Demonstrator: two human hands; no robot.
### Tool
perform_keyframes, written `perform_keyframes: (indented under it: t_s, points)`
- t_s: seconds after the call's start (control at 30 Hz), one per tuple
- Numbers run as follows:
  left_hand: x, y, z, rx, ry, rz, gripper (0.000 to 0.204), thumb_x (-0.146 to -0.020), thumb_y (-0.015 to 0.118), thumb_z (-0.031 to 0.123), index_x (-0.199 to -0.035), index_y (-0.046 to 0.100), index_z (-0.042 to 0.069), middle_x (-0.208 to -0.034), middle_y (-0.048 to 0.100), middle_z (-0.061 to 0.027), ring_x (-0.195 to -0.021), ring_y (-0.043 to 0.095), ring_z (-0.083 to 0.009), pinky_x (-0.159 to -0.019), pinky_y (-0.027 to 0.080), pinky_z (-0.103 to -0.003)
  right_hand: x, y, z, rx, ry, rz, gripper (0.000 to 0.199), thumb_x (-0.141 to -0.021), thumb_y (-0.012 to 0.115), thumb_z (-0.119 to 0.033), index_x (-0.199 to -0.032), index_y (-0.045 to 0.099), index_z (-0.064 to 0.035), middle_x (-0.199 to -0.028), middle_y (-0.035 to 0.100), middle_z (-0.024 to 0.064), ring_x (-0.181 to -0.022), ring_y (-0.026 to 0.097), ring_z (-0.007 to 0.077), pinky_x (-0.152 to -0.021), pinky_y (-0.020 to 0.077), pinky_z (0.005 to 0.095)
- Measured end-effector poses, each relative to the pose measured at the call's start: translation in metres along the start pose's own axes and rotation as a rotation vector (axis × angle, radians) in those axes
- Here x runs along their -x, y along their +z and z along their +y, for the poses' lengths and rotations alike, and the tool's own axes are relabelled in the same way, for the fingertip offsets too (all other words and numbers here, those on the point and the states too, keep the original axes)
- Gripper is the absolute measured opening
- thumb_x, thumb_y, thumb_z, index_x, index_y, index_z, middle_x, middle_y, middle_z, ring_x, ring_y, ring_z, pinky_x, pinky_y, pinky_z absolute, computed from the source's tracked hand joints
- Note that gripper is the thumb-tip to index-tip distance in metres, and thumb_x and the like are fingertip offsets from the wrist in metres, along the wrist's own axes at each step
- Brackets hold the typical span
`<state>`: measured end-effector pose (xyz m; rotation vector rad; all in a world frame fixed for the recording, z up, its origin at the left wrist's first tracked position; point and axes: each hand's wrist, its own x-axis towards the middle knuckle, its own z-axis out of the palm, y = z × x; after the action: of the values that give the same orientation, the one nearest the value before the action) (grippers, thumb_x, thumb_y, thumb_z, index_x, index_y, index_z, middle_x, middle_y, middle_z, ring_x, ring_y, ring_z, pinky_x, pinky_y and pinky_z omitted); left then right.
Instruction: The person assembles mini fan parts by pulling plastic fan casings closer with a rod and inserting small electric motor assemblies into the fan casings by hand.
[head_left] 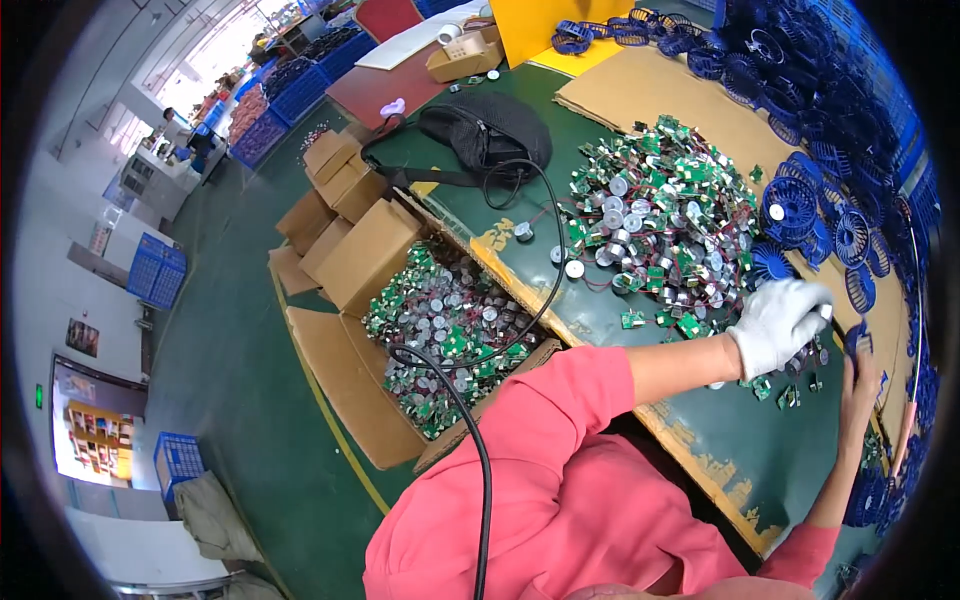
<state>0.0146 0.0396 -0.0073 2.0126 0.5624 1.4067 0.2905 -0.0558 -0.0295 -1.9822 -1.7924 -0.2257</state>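
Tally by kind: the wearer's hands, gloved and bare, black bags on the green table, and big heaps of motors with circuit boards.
White-gloved left hand: 1
Bare right hand: 1
Black bag: 1
Motor heaps, one on the table, one in the open box: 2
Total: 5

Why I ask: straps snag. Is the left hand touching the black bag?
Apart: the head view shows a parts pile between the left hand and black bag.

Left hand: palm hidden. Blue frame heap: cut off right. Distant person: too small.
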Motion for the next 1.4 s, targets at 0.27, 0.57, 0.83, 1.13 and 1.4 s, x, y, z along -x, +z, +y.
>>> perform_keyframes:
  t_s: [0.27,0.57,0.83,1.13,1.4]
  points:
    - [-0.038,-0.038,0.061,0.214,0.417,0.506,0.027,-0.093,0.048,0.021,-0.108,0.055,0.0,-0.085,0.06,-0.0101,-0.074,0.056,-0.0263,-0.072,0.045,-0.037,0.139,-0.06,-0.14,-0.098,-0.292,-0.262,0.038,-0.074,0.065,-0.002,-0.111,0.056,-0.0003,-0.098,0.053,0.0167,-0.102,0.049,0.0383,-0.097,0.0346,0.0527]
    - [-0.062,-0.015,0.062,0.462,0.187,0.439,0.022,-0.089,0.049,0.013,-0.105,0.052,-0.001,-0.08,0.058,-0.0156,-0.071,0.058,-0.0324,-0.066,0.047,-0.039,0.145,-0.029,-0.165,-0.017,-0.261,-0.24,0.054,-0.073,0.066,-0.007,-0.124,0.052,-0.0021,-0.108,0.052,0.0148,-0.105,0.049,0.0311,-0.104,0.0284,0.0507]
    - [-0.036,0.004,0.062,0.38,0.118,0.301,0.023,-0.092,0.047,0.012,-0.111,0.052,0.001,-0.079,0.056,-0.0072,-0.067,0.057,-0.0145,-0.061,0.048,-0.029,0.159,-0.026,-0.166,-0.049,-0.176,-0.173,0.053,-0.075,0.066,-0.006,-0.126,0.052,-0.0014,-0.102,0.055,0.013,-0.098,0.05,0.0294,-0.099,0.0317,0.0454]
    - [-0.012,-0.054,0.097,0.553,-0.055,0.211,0.03,-0.089,0.059,0.009,-0.117,0.051,0.003,-0.099,0.058,-0.0062,-0.081,0.054,-0.0133,-0.072,0.046,-0.028,0.153,-0.02,-0.174,-0.088,-0.188,-0.073,0.049,-0.067,0.076,-0.018,-0.112,0.062,-0.0067,-0.086,0.058,0.0043,-0.079,0.054,0.0234,-0.084,0.0373,0.0415]
    - [0.051,-0.051,0.08,0.367,0.072,-0.175,0.024,-0.081,0.066,-0.002,-0.103,0.058,-0.003,-0.086,0.062,-0.0086,-0.072,0.06,-0.0147,-0.066,0.05,-0.027,0.173,-0.02,-0.168,-0.087,-0.143,0.075,0.048,-0.066,0.074,-0.014,-0.112,0.063,-0.0107,-0.086,0.058,0.0002,-0.076,0.055,0.017,-0.08,0.0381,0.039]
